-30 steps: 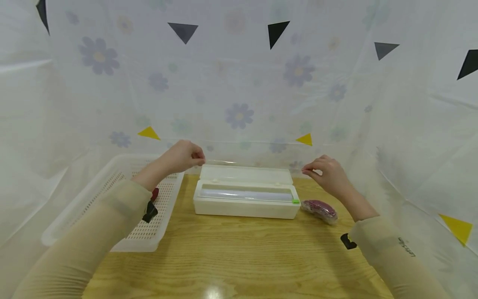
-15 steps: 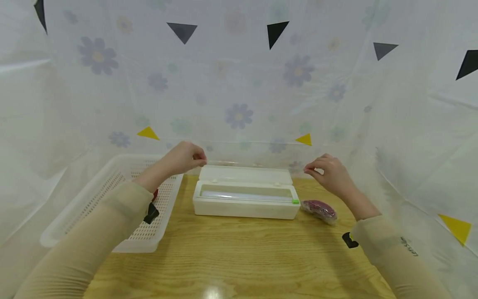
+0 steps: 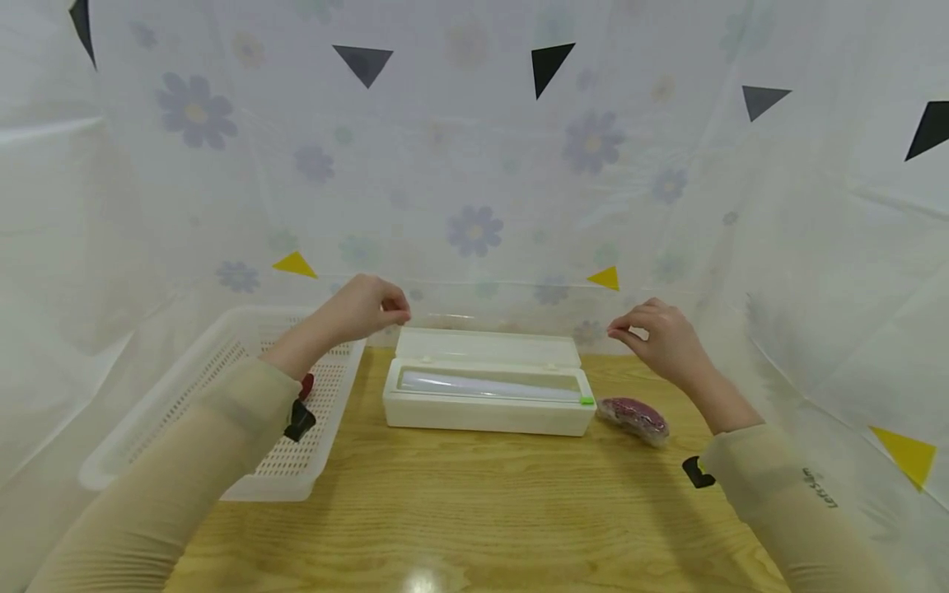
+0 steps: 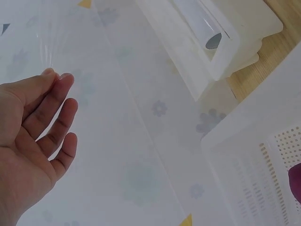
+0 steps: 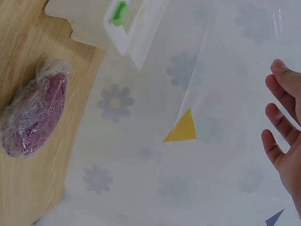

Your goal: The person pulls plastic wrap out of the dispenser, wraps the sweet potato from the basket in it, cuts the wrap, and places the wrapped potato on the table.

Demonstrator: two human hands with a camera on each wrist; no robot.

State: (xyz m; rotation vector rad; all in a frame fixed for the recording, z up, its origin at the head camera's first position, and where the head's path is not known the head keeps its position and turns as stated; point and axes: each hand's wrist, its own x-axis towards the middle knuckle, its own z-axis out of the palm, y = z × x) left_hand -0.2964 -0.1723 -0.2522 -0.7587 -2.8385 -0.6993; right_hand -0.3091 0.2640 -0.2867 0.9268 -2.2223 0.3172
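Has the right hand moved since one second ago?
Yes. The right hand rose slightly and shifted right, judged against the white dispenser box.
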